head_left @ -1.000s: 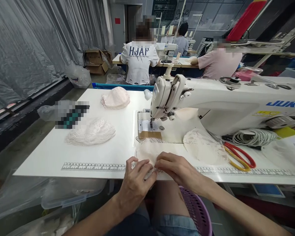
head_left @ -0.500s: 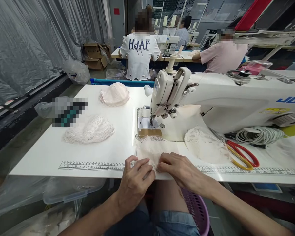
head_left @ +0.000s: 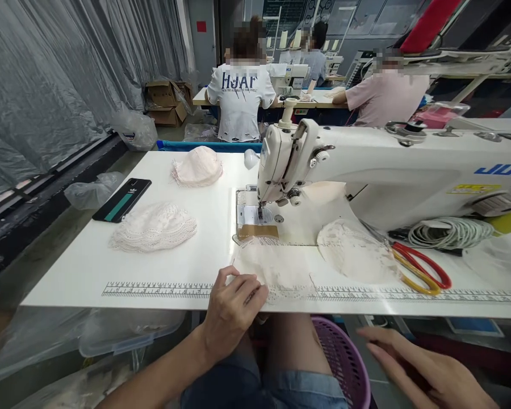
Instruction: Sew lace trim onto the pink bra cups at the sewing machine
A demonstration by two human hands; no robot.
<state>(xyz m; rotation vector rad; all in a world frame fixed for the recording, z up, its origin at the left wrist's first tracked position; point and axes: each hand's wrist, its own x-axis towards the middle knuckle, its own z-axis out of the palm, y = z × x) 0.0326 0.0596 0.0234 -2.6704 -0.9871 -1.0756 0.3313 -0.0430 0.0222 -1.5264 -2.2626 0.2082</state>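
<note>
A cream lace-edged fabric piece point(head_left: 285, 272) lies flat at the table's front edge, just before the sewing machine's needle plate point(head_left: 251, 215). At its lower left corner, my left hand point(head_left: 238, 301) has its fingers bent and closed on the fabric edge. My right hand point(head_left: 430, 363) is off the table at lower right, past the purple basket point(head_left: 344, 358), with fingers stretched and holding nothing. Right of the fabric lies another lace piece point(head_left: 353, 253), beside scissors with red and yellow handles point(head_left: 423, 270).
The white sewing machine point(head_left: 387, 147) spans the right side. A lace stack point(head_left: 155, 227), a cup-shaped cream piece point(head_left: 198, 166) and a phone point(head_left: 122, 200) lie to the left. A ruler strip point(head_left: 157, 289) runs along the front. Co-workers sit ahead.
My right hand has let go of the fabric and moved right and down, off the table. My left hand stays at the fabric's corner.
</note>
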